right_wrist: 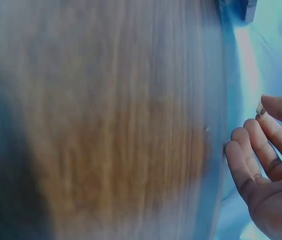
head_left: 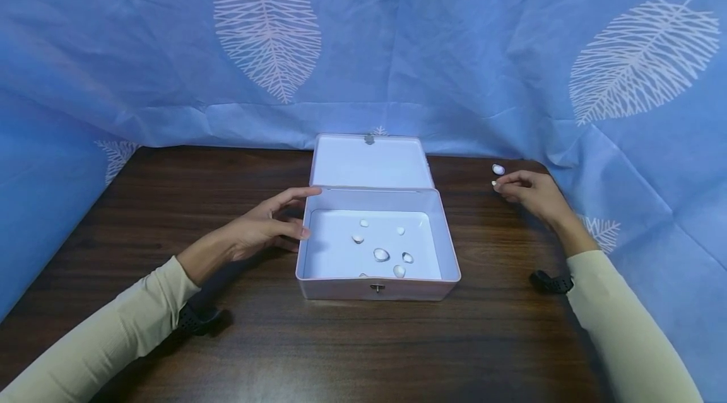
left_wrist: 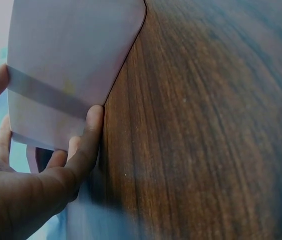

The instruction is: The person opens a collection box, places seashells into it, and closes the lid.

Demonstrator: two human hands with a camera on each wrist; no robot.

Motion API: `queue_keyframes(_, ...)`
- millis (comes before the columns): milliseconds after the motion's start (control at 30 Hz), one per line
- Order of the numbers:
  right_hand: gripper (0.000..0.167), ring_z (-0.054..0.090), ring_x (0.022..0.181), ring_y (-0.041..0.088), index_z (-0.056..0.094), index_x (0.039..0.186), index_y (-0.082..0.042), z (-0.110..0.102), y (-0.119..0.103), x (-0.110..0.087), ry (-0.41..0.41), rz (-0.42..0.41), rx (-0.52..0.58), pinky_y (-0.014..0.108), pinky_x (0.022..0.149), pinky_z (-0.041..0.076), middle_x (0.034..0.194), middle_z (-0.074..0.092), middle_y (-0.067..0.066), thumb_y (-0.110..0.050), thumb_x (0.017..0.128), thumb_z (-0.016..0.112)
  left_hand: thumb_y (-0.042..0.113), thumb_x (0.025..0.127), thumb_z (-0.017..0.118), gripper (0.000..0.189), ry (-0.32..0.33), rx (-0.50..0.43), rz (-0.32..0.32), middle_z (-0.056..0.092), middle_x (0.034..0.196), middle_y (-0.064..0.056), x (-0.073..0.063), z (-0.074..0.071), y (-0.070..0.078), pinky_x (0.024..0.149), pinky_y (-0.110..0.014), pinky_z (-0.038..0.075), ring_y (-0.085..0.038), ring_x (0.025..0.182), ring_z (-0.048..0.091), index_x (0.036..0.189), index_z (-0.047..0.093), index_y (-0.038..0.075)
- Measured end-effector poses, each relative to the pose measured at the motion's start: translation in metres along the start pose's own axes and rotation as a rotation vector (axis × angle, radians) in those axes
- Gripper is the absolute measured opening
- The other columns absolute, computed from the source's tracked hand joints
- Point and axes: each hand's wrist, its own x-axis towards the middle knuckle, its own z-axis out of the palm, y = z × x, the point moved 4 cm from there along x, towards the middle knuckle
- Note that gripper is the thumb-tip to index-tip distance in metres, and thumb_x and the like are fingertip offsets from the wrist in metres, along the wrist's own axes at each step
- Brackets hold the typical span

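A pale tin box point(head_left: 380, 289) stands on the table with its lid folded back, and several small seashells point(head_left: 382, 255) lie scattered on its floor. My left hand point(head_left: 258, 226) rests against the left side of the box, thumb at the rim and the forefinger reaching to the back left corner. In the left wrist view, its fingertips point(left_wrist: 95, 116) touch the side wall low by the tabletop. To the right of the box, my right hand point(head_left: 531, 193) pinches a small white seashell point(right_wrist: 260, 108) between thumb and forefinger, other fingers loosely bent. Another seashell point(head_left: 498, 169) lies just beyond it.
The open lid point(head_left: 370, 162) leans back toward a blue curtain point(head_left: 363, 43) with white leaf prints, which hangs behind and beside the dark wooden table point(head_left: 363, 352). A metal clasp point(head_left: 377, 288) sits on the box's front wall.
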Motion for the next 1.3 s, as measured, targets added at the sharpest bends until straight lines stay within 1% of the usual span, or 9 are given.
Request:
queue_keyframes(167,0.046,0.067,0.093,-0.015,0.071,0.141,0.007,0.004,-0.010,-0.005,0.025,-0.015,-0.003,0.013,0.086,0.060,0.098,0.069,-0.036,-0.030,0.113,0.071,0.010,0.103,0.078,0.085,0.001,0.004,0.008,0.024,0.179,-0.017,-0.001,-0.001,-0.001,0.105,-0.052,0.063,-0.045,0.144,0.055,0.176,0.039,0.033)
queue_keyframes(400,0.042,0.068,0.094,-0.016,0.077,0.137,0.001,0.012,-0.025,-0.012,0.054,-0.051,-0.026,0.011,0.085,0.057,0.107,0.070,-0.027,-0.032,0.111,0.075,0.011,0.102,0.080,0.087,-0.003,-0.005,0.018,0.023,0.180,-0.018,0.000,-0.001,-0.003,0.105,-0.052,0.063,-0.047,0.145,0.055,0.176,0.038,0.031)
queue_keyframes(500,0.041,0.066,0.095,-0.013,0.079,0.135,-0.003,0.016,-0.033,-0.017,0.069,-0.067,-0.050,0.012,0.084,0.054,0.106,0.072,-0.027,-0.036,0.110,0.077,0.013,0.102,0.081,0.089,-0.006,0.000,0.024,0.023,0.180,-0.019,-0.001,-0.001,-0.003,0.106,-0.053,0.063,-0.049,0.146,0.054,0.176,0.038,0.031)
queue_keyframes(600,0.041,0.066,0.097,-0.007,0.081,0.132,-0.007,0.020,-0.041,-0.021,0.074,-0.085,-0.073,0.015,0.083,0.052,0.105,0.072,-0.028,-0.040,0.109,0.078,0.015,0.101,0.082,0.090,-0.008,0.003,0.028,0.024,0.180,-0.019,-0.002,-0.001,-0.003,0.106,-0.053,0.063,-0.050,0.147,0.054,0.177,0.037,0.031)
queue_keyframes(700,0.041,0.066,0.099,-0.003,0.082,0.132,-0.009,0.025,-0.050,-0.025,0.066,-0.105,-0.076,0.017,0.083,0.053,0.108,0.073,-0.026,-0.042,0.108,0.078,0.015,0.101,0.083,0.090,-0.006,0.002,0.025,0.024,0.180,-0.019,-0.002,-0.001,-0.003,0.106,-0.053,0.063,-0.050,0.147,0.054,0.177,0.037,0.031)
queue_keyframes(867,0.038,0.068,0.099,-0.001,0.082,0.132,-0.011,0.033,-0.064,-0.029,0.040,-0.134,-0.058,0.020,0.085,0.054,0.116,0.078,-0.015,-0.041,0.108,0.078,0.015,0.101,0.083,0.090,-0.006,0.002,0.024,0.025,0.180,-0.019,-0.001,-0.001,-0.002,0.105,-0.052,0.063,-0.049,0.146,0.054,0.177,0.037,0.031)
queue_keyframes(1033,0.034,0.070,0.100,0.003,0.083,0.131,-0.013,0.041,-0.079,-0.035,0.016,-0.166,-0.022,0.025,0.086,0.058,0.120,0.080,-0.009,-0.038,0.109,0.078,0.015,0.101,0.083,0.090,-0.008,0.006,0.027,0.025,0.180,-0.019,-0.001,0.000,-0.002,0.105,-0.052,0.063,-0.049,0.145,0.054,0.177,0.037,0.031)
queue_keyframes(1133,0.031,0.072,0.102,0.004,0.083,0.130,-0.013,0.045,-0.088,-0.038,0.005,-0.195,0.000,0.023,0.087,0.059,0.123,0.082,-0.005,-0.035,0.109,0.079,0.015,0.101,0.082,0.090,-0.011,0.007,0.030,0.025,0.180,-0.019,-0.001,0.000,-0.002,0.104,-0.052,0.064,-0.047,0.143,0.054,0.177,0.036,0.031)
queue_keyframes(1300,0.028,0.076,0.104,0.005,0.084,0.128,-0.013,0.054,-0.102,-0.042,-0.016,-0.227,0.045,0.024,0.090,0.061,0.124,0.084,0.001,-0.032,0.109,0.079,0.015,0.101,0.082,0.090,-0.010,0.010,0.033,0.024,0.180,-0.019,-0.001,0.000,-0.002,0.104,-0.051,0.064,-0.044,0.140,0.056,0.177,0.036,0.031)
